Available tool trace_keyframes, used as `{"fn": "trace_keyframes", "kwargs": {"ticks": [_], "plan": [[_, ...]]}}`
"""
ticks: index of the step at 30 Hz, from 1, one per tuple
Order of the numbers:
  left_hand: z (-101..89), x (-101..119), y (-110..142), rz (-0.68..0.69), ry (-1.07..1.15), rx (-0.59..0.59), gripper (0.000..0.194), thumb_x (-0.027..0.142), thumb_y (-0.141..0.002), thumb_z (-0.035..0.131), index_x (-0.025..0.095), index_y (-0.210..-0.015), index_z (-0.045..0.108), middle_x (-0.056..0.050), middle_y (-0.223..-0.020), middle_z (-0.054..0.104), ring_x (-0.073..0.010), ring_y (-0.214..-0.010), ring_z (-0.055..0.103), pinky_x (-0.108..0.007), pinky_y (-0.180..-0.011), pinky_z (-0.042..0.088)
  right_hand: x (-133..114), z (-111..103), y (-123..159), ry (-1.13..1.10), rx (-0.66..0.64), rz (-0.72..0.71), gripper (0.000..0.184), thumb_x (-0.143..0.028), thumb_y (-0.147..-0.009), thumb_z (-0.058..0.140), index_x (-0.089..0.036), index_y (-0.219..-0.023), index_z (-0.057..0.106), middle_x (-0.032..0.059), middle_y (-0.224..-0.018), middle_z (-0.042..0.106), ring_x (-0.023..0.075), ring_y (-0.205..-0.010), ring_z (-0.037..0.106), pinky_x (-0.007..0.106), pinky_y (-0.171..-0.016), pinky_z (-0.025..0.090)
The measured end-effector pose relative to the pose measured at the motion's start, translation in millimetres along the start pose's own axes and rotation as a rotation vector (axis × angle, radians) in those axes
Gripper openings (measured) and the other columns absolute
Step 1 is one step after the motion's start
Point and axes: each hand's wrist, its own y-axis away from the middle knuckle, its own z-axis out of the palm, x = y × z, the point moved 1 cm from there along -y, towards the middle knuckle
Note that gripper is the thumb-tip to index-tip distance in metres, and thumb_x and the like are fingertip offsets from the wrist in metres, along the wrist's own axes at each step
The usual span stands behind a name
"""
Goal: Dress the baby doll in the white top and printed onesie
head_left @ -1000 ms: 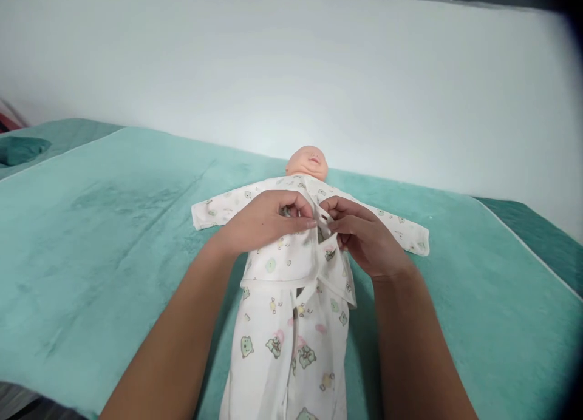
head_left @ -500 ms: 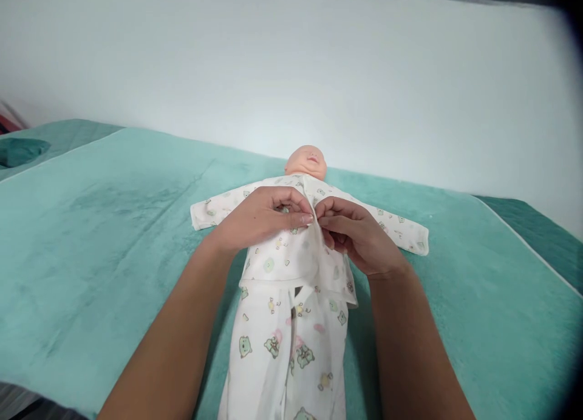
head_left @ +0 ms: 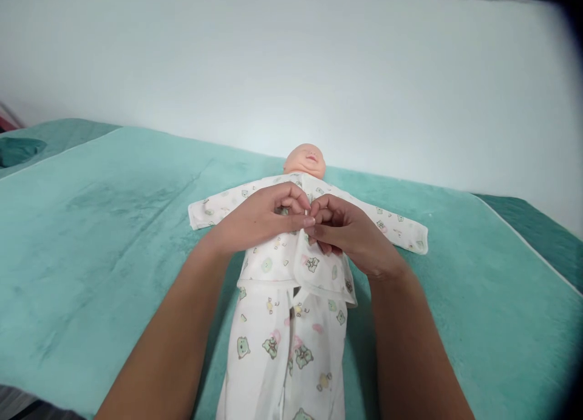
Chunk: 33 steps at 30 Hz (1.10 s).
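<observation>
A baby doll [head_left: 304, 160] lies on its back, head at the far end, dressed in a white long-sleeved baby shirt [head_left: 268, 265] printed with green bears. Matching baby trousers [head_left: 259, 371] cover its legs. Over the chest, my left hand [head_left: 277, 213] pinches the shirt's front edge between thumb and fingers. My right hand [head_left: 341, 226] meets it from the other side, its fingertips also closed on the front opening. The two sets of fingertips touch or nearly touch. Whatever small fastening may lie between them is hidden.
A teal plush blanket [head_left: 113, 256] spreads under the doll. Behind it rises a white wall [head_left: 228, 62]. Darker green fabric [head_left: 532, 226] shows at the right, and a dark green bundle [head_left: 20, 151] sits at the far left.
My right hand has moved slightly left, bringing its fingertips up to my left hand's. The shirt's right front panel now lies flatter, over the left panel's edge.
</observation>
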Motion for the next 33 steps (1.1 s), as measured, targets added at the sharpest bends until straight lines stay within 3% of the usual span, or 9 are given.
{"fn": "trace_keyframes", "kwargs": {"ticks": [3,10,16,22,33], "plan": [[0.6,0.8,1.0,-0.005,-0.029,0.015,0.016,0.037,-0.084,0.067,0.023,-0.091,0.062,0.001,-0.08,0.064,-0.0107,-0.065,0.054,-0.024,-0.054,0.039,0.1,0.3,0.8,0.022,-0.01,-0.007,0.017,-0.026,-0.083,0.071,-0.023,-0.092,0.057,-0.0042,-0.07,0.063,0.008,-0.054,0.05,0.021,-0.045,0.032],[1.0,0.3,2.0,0.018,0.058,0.003,0.01,0.03,-0.085,0.065,0.022,-0.089,0.061,-0.001,-0.083,0.064,-0.0114,-0.069,0.055,-0.025,-0.059,0.041,2.6,-0.8,1.5,0.017,-0.04,-0.012,0.016,-0.02,-0.085,0.066,-0.025,-0.095,0.055,-0.0102,-0.059,0.043,0.006,-0.05,0.036,0.019,-0.045,0.029],[0.1,-0.6,0.4,-0.006,0.276,0.022,0.014,0.026,-0.08,0.07,0.021,-0.085,0.057,0.003,-0.07,0.054,-0.0098,-0.065,0.049,-0.025,-0.061,0.041,2.4,-0.3,-0.2,0.007,-0.022,0.009,0.021,-0.02,-0.084,0.068,-0.026,-0.097,0.053,-0.0107,-0.058,0.042,0.0064,-0.048,0.034,0.019,-0.044,0.028],[-1.1,1.6,4.9,-0.105,0.264,0.017,0.021,0.025,-0.075,0.073,0.02,-0.089,0.059,0.001,-0.079,0.061,-0.0107,-0.07,0.055,-0.024,-0.063,0.043,3.6,0.4,1.1,0.021,-0.013,0.041,0.019,-0.024,-0.086,0.068,-0.026,-0.096,0.052,-0.01,-0.06,0.042,0.0059,-0.049,0.036,0.019,-0.043,0.029],[3.4,5.8,9.0,-0.126,0.301,0.031,0.026,0.012,-0.07,0.063,0.023,-0.093,0.062,0.002,-0.082,0.058,-0.0081,-0.067,0.049,-0.021,-0.058,0.038,6.1,-0.7,2.2,0.041,0.006,0.044,0.019,-0.025,-0.086,0.069,-0.025,-0.094,0.052,-0.0094,-0.062,0.041,0.0053,-0.05,0.036,0.019,-0.043,0.029]]}}
